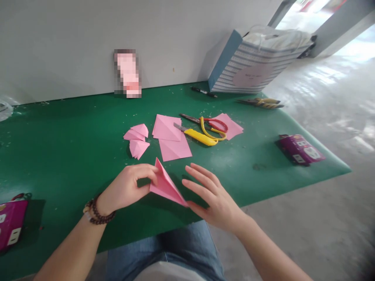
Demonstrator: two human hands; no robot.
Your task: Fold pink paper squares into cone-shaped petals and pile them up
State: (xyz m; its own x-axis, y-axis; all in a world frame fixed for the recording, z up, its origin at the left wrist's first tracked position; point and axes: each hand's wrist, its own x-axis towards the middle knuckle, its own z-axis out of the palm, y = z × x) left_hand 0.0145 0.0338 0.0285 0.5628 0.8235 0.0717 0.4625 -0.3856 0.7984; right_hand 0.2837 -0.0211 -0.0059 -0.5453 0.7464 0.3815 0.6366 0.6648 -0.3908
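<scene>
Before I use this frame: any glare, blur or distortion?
Head view: glare washes out the floor at upper right; pale sheen on green tabletop, right side; striped bag leans outward, likely lens distortion; item against wall pixelated; folded pink paper slightly soft, edges readable.

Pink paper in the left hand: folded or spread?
Folded: the pink paper in the left hand has a triangular outline, with layers showing.

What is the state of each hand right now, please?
Left hand: closed, holding the folded pink paper.
Right hand: open beside it; whether it touches the paper's tip cannot be told.
</scene>
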